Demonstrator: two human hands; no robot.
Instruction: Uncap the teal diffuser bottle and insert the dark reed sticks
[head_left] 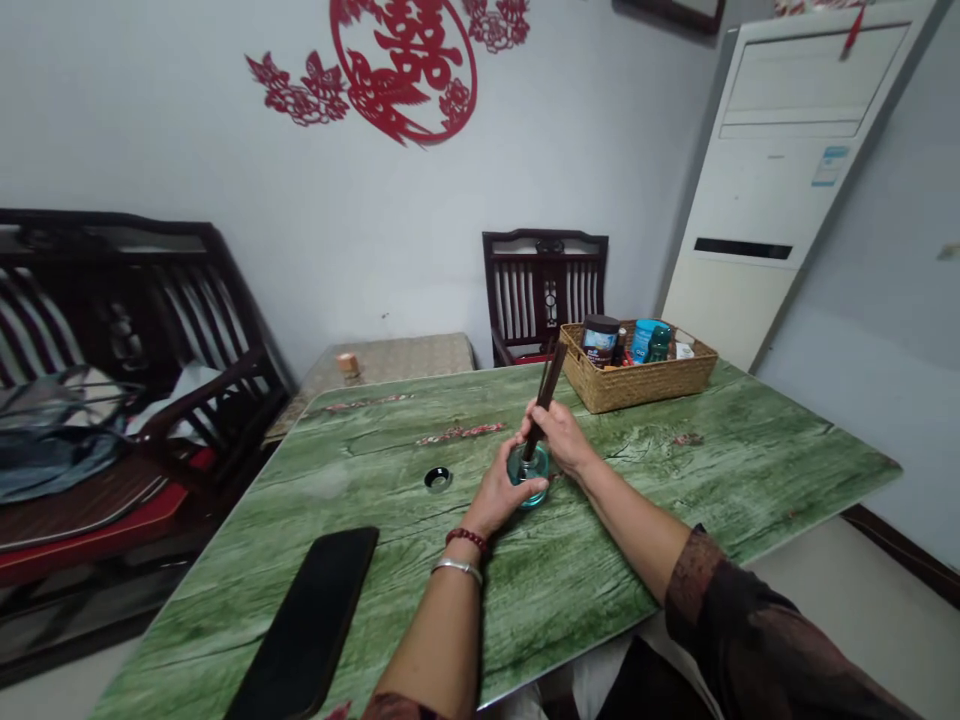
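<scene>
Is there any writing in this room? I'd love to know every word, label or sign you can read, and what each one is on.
"囍" (double happiness): the red paper-cut emblem on the wall.
Label on the dark-lidded jar in the wicker basket: too small to read.
Blue-and-white sticker on the white floor-standing air conditioner: too blurred to read.

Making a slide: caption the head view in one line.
Left hand grips a teal glass bottle while right hand holds dark sticks into its mouth.
</scene>
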